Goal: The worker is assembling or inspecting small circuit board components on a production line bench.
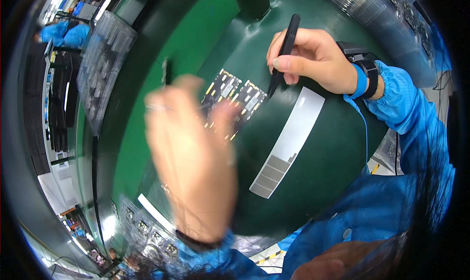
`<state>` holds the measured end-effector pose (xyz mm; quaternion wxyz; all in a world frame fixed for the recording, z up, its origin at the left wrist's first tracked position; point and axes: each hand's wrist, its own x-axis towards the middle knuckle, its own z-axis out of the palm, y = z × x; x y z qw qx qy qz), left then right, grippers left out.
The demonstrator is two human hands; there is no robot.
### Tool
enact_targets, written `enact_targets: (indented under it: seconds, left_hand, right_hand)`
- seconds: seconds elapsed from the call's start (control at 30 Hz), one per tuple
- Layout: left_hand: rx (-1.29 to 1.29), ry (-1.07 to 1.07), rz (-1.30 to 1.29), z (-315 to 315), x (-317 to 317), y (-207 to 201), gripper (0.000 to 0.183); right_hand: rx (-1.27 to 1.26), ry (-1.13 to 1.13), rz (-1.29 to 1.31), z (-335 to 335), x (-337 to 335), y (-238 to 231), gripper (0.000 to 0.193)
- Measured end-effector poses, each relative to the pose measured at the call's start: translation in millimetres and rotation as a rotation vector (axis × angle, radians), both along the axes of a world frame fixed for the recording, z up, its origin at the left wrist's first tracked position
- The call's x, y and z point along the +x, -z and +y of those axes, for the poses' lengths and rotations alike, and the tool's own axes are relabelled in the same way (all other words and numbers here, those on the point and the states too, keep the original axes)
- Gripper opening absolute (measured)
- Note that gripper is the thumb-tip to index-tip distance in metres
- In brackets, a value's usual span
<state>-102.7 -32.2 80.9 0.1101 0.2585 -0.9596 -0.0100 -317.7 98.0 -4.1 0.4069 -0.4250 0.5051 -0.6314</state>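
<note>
My right hand [313,59] grips black tweezers [286,49], their tips pointing down beside the right edge of a dark circuit board [252,101]. Left of it lies a similar dark circuit board [225,86]; both carry gold pads and pale rectangles. My left hand [191,143] is smeared by motion and passes over the boards' lower left part, its thumb in front of them. A blurred dark, narrow thing [166,69] shows past its fingers; I cannot tell whether the hand holds it. Right of the boards lies a white strip [298,118] with grey label pieces [274,172] at its near end.
Clear plastic trays [105,59] stand at the left, and others [377,20] are stacked at the upper right. A tray with small parts [147,226] lies at lower left, beside another white strip [154,211]. A blue cord [363,123] runs from my right wristband.
</note>
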Motion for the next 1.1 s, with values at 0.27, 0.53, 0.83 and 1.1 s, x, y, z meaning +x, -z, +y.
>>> enact_targets:
  seconds: [0.27,0.53,0.83,1.1]
  left_hand:
    - [0.350,0.259,-0.110,135.8,20.6,57.7,0.090]
    - [0.305,0.179,-0.096,128.9,19.1,69.1,0.087]
    - [0.294,-0.268,-0.067,30.9,26.7,17.5,0.043]
    - [0.172,-0.400,0.065,-75.5,45.4,78.7,0.063]
  right_hand:
    - [0.069,-0.212,0.129,-0.7,10.4,-4.2,0.021]
    - [0.088,-0.284,0.361,1.5,25.2,1.2,0.017]
    - [0.099,-0.234,0.298,-3.5,32.5,1.6,0.020]
    - [0.137,-0.329,0.364,2.5,28.9,0.3,0.019]
